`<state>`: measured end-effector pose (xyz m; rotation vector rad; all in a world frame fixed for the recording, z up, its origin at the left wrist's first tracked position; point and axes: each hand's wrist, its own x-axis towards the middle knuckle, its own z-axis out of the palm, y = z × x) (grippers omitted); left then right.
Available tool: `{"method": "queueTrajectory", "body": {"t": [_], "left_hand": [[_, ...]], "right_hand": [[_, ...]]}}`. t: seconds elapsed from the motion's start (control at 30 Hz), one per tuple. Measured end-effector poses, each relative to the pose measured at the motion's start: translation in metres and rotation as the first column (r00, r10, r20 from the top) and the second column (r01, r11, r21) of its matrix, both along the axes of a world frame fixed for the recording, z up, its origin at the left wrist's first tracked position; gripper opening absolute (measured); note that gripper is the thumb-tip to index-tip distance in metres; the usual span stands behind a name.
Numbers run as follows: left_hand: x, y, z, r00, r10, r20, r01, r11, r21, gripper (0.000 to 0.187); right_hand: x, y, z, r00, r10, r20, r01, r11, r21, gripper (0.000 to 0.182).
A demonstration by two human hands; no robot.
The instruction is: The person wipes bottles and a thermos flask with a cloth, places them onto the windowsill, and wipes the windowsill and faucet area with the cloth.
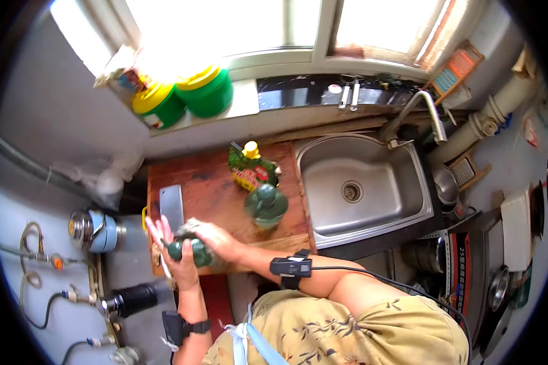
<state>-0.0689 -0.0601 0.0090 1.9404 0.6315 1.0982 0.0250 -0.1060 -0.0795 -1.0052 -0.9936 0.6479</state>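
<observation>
My left hand [181, 261] holds a dark green, rounded, shiny thing, like a small bottle [198, 252], at the board's front left. Its thumb presses on the thing while the other fingers stretch out. Laid over the top of it, my right hand [216, 238] has a crumpled greyish cloth [190, 227] under its fingers. Just beyond both hands, a cleaver [171, 204] lies flat on the wooden board [207, 173]. To their right stand a translucent green bottle [266, 207] and a printed pouch [248, 170] with a yellow cap.
A steel sink [371, 204] with a tap [429, 106] adjoins the board on the right. Green tubs [207, 91] with yellow lids sit on the window ledge. Flasks [100, 230] stand at left. A cable [396, 286] trails from my right forearm.
</observation>
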Motion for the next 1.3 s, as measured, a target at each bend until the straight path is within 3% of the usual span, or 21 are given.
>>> {"method": "queueTrajectory", "body": {"t": [0.03, 0.1, 0.17, 0.23, 0.33, 0.37, 0.43, 0.47, 0.5, 0.6, 0.63, 0.7, 0.73, 0.77, 0.83, 1.0, 1.17, 1.23, 1.3], "left_hand": [[-0.003, 0.001, 0.001, 0.999, 0.031, -0.033, -0.031, 0.999, -0.011, 0.065], [-0.001, -0.001, -0.005, 0.996, 0.074, 0.047, -0.073, 0.997, -0.028, 0.055], [0.002, -0.001, -0.011, 0.986, 0.12, 0.118, -0.095, 0.976, -0.197, 0.053], [0.005, 0.0, -0.009, 0.969, 0.223, 0.104, -0.19, 0.947, -0.26, 0.061], [0.008, 0.004, -0.012, 0.92, 0.357, 0.159, -0.272, 0.877, -0.396, 0.068], [0.008, 0.011, -0.019, 0.903, 0.406, 0.143, -0.332, 0.868, -0.37, 0.072], [0.012, 0.008, -0.007, 0.895, 0.424, 0.136, -0.32, 0.824, -0.467, 0.075], [0.009, 0.015, -0.015, 0.9, 0.416, 0.13, -0.326, 0.84, -0.434, 0.072], [0.008, 0.015, -0.013, 0.914, 0.387, 0.122, -0.295, 0.84, -0.455, 0.065], [0.003, 0.0, 0.012, 0.963, 0.268, -0.018, -0.221, 0.754, -0.618, 0.056], [0.001, -0.002, 0.012, 0.963, 0.268, -0.017, -0.221, 0.756, -0.616, 0.056], [-0.004, -0.007, 0.009, 0.99, 0.093, 0.102, -0.01, 0.783, -0.621, 0.051], [-0.005, -0.011, 0.006, 0.991, 0.075, 0.113, 0.009, 0.794, -0.607, 0.049], [-0.012, -0.011, -0.004, 0.997, 0.044, 0.062, 0.002, 0.794, -0.607, 0.055], [-0.007, -0.025, 0.003, 0.992, -0.062, 0.112, 0.116, 0.805, -0.582, 0.061], [-0.009, -0.019, -0.006, 0.954, -0.218, 0.204, 0.298, 0.692, -0.658, 0.07], [0.008, -0.025, 0.004, 0.922, -0.257, 0.291, 0.384, 0.717, -0.582, 0.066], [0.008, -0.015, -0.007, 0.949, -0.312, 0.035, 0.273, 0.765, -0.583, 0.075], [0.01, -0.012, -0.015, 0.959, -0.284, -0.028, 0.217, 0.791, -0.572, 0.071]], "right_hand": [[-0.009, -0.005, -0.008, 0.997, -0.082, -0.005, 0.081, 0.995, -0.05, 0.034], [-0.008, -0.024, -0.021, 0.998, -0.012, -0.057, 0.002, 0.985, -0.173, 0.036], [-0.014, -0.033, -0.07, 0.995, -0.074, -0.069, 0.054, 0.965, -0.257, 0.043], [-0.015, -0.054, -0.071, 0.996, -0.086, 0.032, 0.089, 0.831, -0.549, 0.051], [-0.026, -0.062, -0.064, 0.994, -0.11, -0.003, 0.09, 0.832, -0.548, 0.058], [-0.031, -0.063, -0.054, 0.99, -0.139, 0.003, 0.118, 0.828, -0.548, 0.059], [-0.039, -0.059, -0.032, 0.989, -0.146, 0.029, 0.14, 0.85, -0.507, 0.057], [-0.039, -0.056, -0.016, 0.988, -0.15, 0.046, 0.156, 0.89, -0.428, 0.056], [-0.038, -0.05, -0.002, 0.985, -0.158, 0.063, 0.17, 0.924, -0.343, 0.055], [-0.039, -0.032, 0.023, 0.967, -0.202, 0.156, 0.242, 0.919, -0.31, 0.051], [-0.037, -0.027, 0.028, 0.956, -0.233, 0.181, 0.277, 0.92, -0.277, 0.05], [-0.029, -0.017, 0.033, 0.951, -0.245, 0.19, 0.288, 0.923, -0.254, 0.048], [-0.024, -0.012, 0.035, 0.946, -0.255, 0.198, 0.298, 0.925, -0.234, 0.047], [-0.021, -0.008, 0.037, 0.947, -0.255, 0.197, 0.298, 0.926, -0.234, 0.047], [-0.016, -0.003, 0.041, 0.87, -0.297, 0.394, 0.379, 0.914, -0.149, 0.043], [-0.022, -0.004, 0.034, 0.794, -0.388, 0.468, 0.488, 0.866, -0.109, 0.051], [-0.028, -0.01, 0.014, 0.771, -0.524, 0.361, 0.564, 0.826, -0.007, 0.055], [-0.029, -0.011, 0.014, 0.759, -0.521, 0.389, 0.572, 0.82, -0.019, 0.055], [-0.034, -0.016, 0.013, 0.699, -0.535, 0.475, 0.613, 0.79, -0.014, 0.053]]}}
